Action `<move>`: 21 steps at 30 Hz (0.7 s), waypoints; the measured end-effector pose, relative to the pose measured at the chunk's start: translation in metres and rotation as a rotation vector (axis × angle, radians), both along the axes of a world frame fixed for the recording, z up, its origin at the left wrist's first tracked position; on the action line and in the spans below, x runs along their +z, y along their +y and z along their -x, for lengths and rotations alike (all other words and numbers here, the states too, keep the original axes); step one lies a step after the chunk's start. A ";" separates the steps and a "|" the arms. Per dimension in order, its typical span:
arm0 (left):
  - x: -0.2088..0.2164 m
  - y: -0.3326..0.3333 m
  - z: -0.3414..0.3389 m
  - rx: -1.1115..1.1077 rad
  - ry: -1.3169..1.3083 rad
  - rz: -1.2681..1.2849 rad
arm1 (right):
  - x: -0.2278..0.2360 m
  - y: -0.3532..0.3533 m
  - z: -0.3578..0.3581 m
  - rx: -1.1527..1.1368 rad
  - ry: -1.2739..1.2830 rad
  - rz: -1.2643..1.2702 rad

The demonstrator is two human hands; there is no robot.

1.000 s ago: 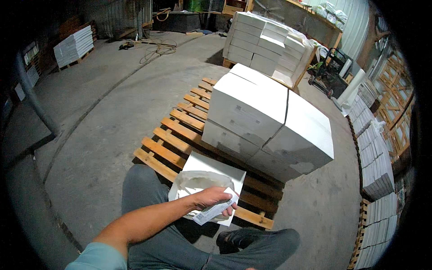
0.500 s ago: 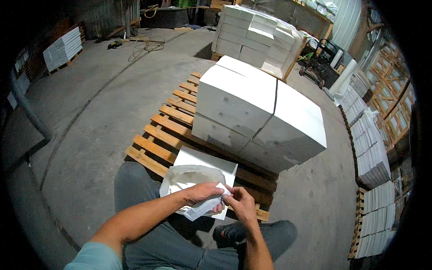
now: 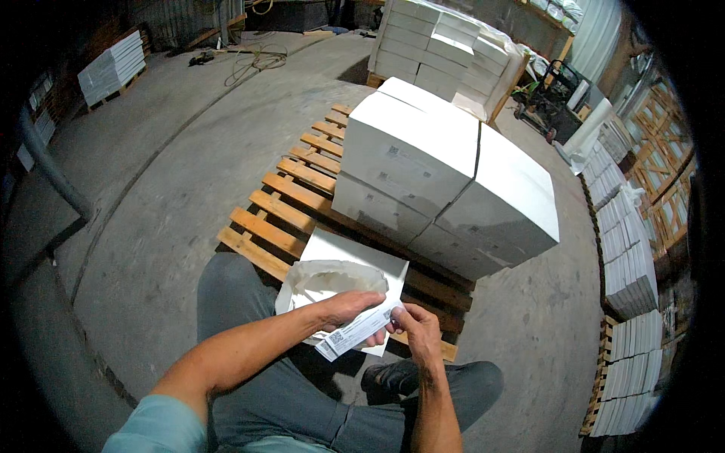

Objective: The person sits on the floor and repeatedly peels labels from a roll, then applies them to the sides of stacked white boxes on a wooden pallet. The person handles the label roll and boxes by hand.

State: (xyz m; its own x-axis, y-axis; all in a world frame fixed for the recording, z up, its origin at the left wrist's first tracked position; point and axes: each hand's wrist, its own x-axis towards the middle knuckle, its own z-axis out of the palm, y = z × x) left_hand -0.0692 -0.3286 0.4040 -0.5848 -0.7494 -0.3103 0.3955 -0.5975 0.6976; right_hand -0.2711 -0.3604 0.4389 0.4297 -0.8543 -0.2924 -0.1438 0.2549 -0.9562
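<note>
My left hand (image 3: 352, 306) is closed around a small stack or strip of white printed labels (image 3: 353, 334), which slants down to the left below the fingers. At the labels' right end, my right hand (image 3: 420, 328) pinches the corner between thumb and fingertips. Just beyond both hands is an open bag with a crumpled pale rim (image 3: 290, 285); white material shows inside, though my left forearm hides part of it. Under and behind the bag sits a white box or board (image 3: 361, 251), its near part covered by the bag and my hands.
A wooden pallet (image 3: 260, 230) extends ahead of my legs, bearing large white cartons (image 3: 411, 143) stacked together. Another stack of white cartons (image 3: 423, 49) stands farther back. White stacks on pallets (image 3: 630, 272) line the right side. Cables (image 3: 257, 66) lie on the concrete floor at far left.
The label strip has turned so more of its printed face shows, and its right end has moved away from my left palm with my right hand. The view has shifted slightly.
</note>
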 end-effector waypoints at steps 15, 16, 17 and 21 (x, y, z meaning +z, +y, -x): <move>0.011 -0.003 0.008 0.230 -0.056 -0.028 | -0.007 -0.007 0.006 -0.210 -0.246 -0.002; 0.004 -0.004 0.007 0.208 -0.089 -0.010 | -0.007 -0.005 0.005 -0.186 -0.228 0.011; -0.003 -0.004 0.006 0.186 -0.122 0.009 | -0.010 -0.004 0.004 -0.165 -0.196 0.050; -0.010 -0.004 0.010 0.190 -0.317 0.100 | -0.011 0.004 -0.003 -0.147 -0.017 0.167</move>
State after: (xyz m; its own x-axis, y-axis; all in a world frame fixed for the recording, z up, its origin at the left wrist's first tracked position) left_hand -0.0794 -0.3322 0.3940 -0.3191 -0.8711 -0.3734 0.2478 -0.4570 0.8543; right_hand -0.2685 -0.3565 0.4281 0.3006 -0.9440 -0.1358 -0.1002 0.1103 -0.9888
